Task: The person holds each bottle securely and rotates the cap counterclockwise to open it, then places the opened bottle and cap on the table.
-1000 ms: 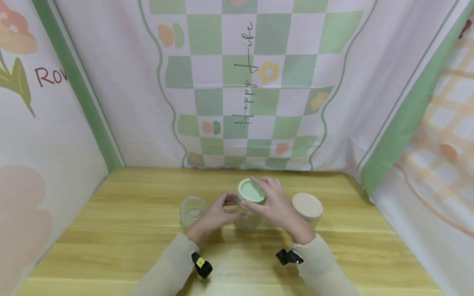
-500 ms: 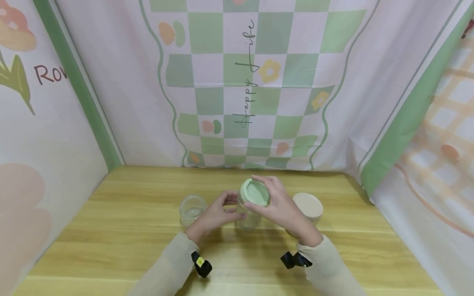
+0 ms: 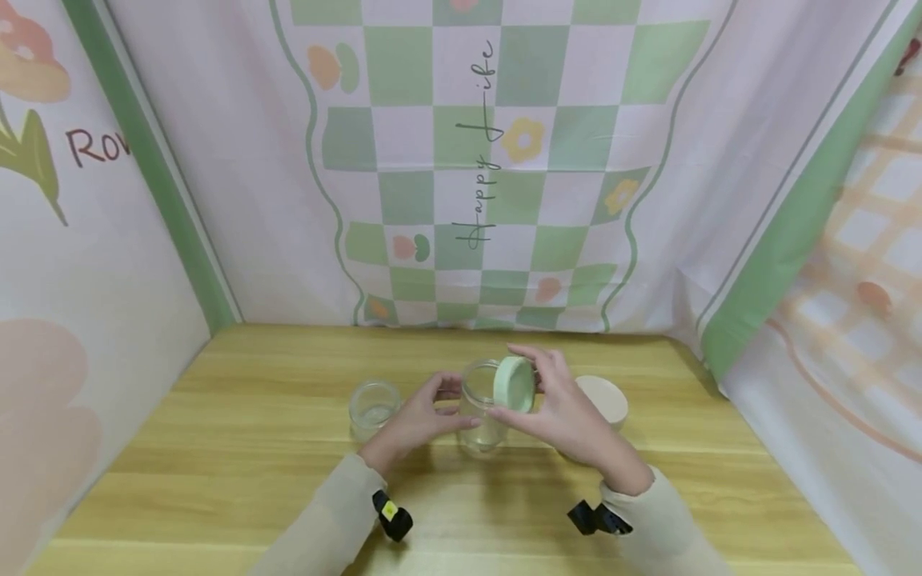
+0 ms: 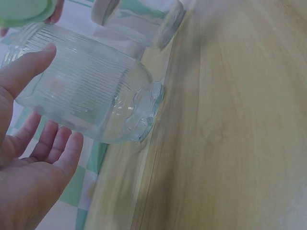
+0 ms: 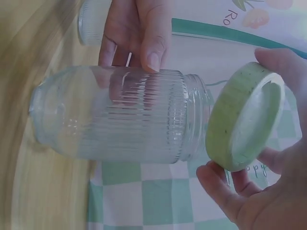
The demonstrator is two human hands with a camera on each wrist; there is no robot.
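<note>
A ribbed clear glass jar point(image 3: 481, 428) stands upright on the table, its threaded mouth uncovered. My left hand point(image 3: 414, 418) holds it from the left, thumb in front and fingers behind; in the left wrist view the thumb lies against the ribbed glass point(image 4: 81, 81). Just right of the mouth, my right hand point(image 3: 569, 412) pinches a light green lid point(image 3: 513, 386) by its rim. The lid is tipped almost on edge. In the right wrist view the lid point(image 5: 240, 117) is close to the jar's neck, thumb on one side and fingers on the other.
A smaller open glass jar point(image 3: 374, 408) is left of my left hand. Behind my right wrist stands a glass jar with a cream lid point(image 3: 603, 400), partly covered. The wooden table point(image 3: 288, 360) ends at a printed curtain point(image 3: 461, 200), with more cloth on both sides.
My right hand has lifted the green lid off the jar, moving right and tilting it on edge. The left hand and jar have stayed in place.
</note>
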